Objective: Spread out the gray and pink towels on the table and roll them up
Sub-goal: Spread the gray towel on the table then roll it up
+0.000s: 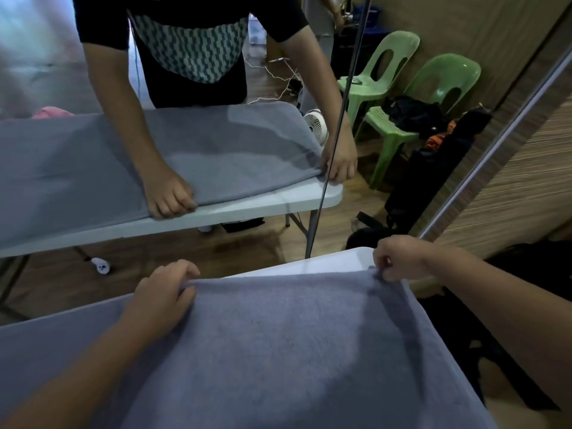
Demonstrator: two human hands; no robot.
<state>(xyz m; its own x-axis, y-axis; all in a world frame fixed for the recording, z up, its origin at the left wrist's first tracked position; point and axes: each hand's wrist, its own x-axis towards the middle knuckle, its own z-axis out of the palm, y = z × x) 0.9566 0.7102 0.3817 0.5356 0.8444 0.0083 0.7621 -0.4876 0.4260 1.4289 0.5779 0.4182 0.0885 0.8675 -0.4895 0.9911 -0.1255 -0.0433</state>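
Observation:
A gray towel [278, 345] lies spread flat over the white table [340, 258] in front of me. My left hand [164, 292] grips the towel's far edge, fingers curled round it. My right hand [399, 257] pinches the far right corner of the same towel at the table's corner. A bit of pink towel [51, 113] shows at the far left, on the table in the mirror.
A large mirror ahead reflects a person bent over a gray towel [216, 150] on a white table [263, 202]. Two green plastic chairs [402, 88] with dark bags stand at the right. A small white fan [315, 125] and a metal pole [334, 144] are near the mirror.

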